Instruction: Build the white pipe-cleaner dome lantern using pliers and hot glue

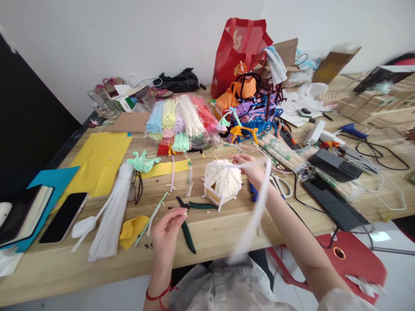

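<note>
My left hand is closed in a pinch over the table's front part, with a small white bit at its fingertips, too small to name. Under it lie dark green-handled pliers, handles spread. To the right stands a small house-shaped craft with a fluffy cream roof and a yellow wall. My right hand is beside the roof's right side, fingers pinched around a white strip. Blurred by motion, the strip arches past my right wrist and hangs toward my lap.
A bundle of white strips, a phone and yellow sheets lie left. Bagged pipe cleaners and a red bag stand behind. Scissors, cables and a black box are right.
</note>
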Available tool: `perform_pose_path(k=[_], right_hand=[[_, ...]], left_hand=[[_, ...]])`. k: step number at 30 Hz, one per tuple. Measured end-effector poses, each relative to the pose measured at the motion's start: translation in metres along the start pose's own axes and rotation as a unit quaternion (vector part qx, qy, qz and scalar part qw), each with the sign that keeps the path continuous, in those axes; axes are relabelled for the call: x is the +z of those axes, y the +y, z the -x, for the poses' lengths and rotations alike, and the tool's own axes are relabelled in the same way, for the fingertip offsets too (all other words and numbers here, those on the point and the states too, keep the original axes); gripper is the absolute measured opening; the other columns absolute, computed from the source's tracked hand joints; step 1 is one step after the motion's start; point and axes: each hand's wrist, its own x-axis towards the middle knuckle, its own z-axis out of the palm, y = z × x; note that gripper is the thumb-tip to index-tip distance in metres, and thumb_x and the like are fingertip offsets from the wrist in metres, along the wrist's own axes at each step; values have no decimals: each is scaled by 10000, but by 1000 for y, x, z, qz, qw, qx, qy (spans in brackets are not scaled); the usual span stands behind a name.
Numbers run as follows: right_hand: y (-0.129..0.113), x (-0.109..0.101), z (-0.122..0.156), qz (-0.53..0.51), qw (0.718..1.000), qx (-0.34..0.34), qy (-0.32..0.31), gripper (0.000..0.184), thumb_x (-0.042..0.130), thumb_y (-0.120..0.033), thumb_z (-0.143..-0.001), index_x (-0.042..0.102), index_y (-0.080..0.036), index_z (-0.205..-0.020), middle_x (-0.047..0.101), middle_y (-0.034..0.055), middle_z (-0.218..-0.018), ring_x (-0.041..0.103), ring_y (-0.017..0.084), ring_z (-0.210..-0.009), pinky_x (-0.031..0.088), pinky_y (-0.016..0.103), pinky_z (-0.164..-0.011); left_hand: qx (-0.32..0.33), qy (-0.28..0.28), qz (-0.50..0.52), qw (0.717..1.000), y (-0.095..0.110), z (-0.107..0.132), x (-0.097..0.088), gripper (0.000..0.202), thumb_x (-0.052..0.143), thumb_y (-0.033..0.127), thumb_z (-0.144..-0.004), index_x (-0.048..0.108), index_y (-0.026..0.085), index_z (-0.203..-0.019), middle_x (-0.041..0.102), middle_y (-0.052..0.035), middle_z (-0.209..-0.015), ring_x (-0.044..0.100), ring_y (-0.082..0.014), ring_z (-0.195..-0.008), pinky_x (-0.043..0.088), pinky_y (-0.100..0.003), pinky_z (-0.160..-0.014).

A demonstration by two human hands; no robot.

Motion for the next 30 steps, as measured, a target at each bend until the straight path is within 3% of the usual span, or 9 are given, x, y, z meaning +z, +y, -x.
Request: perform_pose_path(k=[4,9,14,18,21,23,25,28,30], right_hand=[[16,-8,12,82,996,-14,8,297,620,-458,-767,667,-172,-829,565,-13,-592,387,83,-407,281,224,-391],[25,-47,51,180,981,-68,27,280,640,-428,-788,687,-184,-918,686,57,-819,556,141,-584,424,261,-522],[32,-80,95,250,962,-102,42,310,655,-440,-835,681,-185,-1010,654,52,-791,554,156,-575,451,288,-533],[25,-70,125,285,943,-175,1,246,599,-414,-917,674,-215,-1041,703,88,-960,647,202,-773,528,317,-680],[12,-42,145,211,960,-174,-65,276,516,-443,-970,682,-226,-1013,719,87,-993,670,228,-919,540,333,-806],[2,-23,154,150,967,-164,-121,262,568,-460,-944,677,-236,-1027,724,76,-1036,673,231,-981,529,351,-913],[-9,-11,159,96,974,-140,-152,203,627,-416,-922,663,-239,-1015,727,69,-1063,676,225,-1036,505,363,-993],[-29,-13,155,12,981,-120,-154,149,642,-376,-919,631,-238,-975,732,57,-980,701,210,-973,546,346,-922],[-42,-26,144,-15,981,-125,-150,168,653,-401,-904,624,-238,-930,716,43,-900,700,204,-892,564,333,-843]], left_hand=[[6,-8,-13,1000,-1,-1,-2,148,777,338,-740,767,203,-796,775,-52,-909,730,-169,-911,590,-240,-865],[5,-10,-32,999,-2,-4,-5,193,761,386,-763,764,199,-812,778,-59,-916,734,-186,-913,592,-277,-888],[-14,3,-37,999,-5,-4,-3,266,756,436,-773,767,192,-879,785,-72,-921,744,-199,-899,598,-306,-893],[6,6,-41,999,1,-7,7,320,760,406,-788,744,186,-1021,777,-72,-943,743,-192,-886,607,-301,-857],[120,-11,-86,989,19,-12,19,192,717,298,-852,727,200,-1017,758,-57,-972,728,-169,-888,601,-289,-844],[258,-55,-130,956,36,-16,28,105,665,186,-890,724,215,-973,738,-40,-983,709,-160,-949,583,-296,-891],[379,-136,-149,903,51,-19,37,202,622,87,-901,703,221,-1028,721,-37,-1009,689,-164,-1043,568,-312,-940],[464,-249,-171,833,63,-22,53,261,571,68,-928,655,211,-1131,712,-52,-1066,647,-184,-1167,535,-376,-1040],[489,-287,-201,799,63,-23,63,255,507,74,-957,638,193,-1142,710,-64,-1102,629,-189,-1209,505,-413,-1097]])
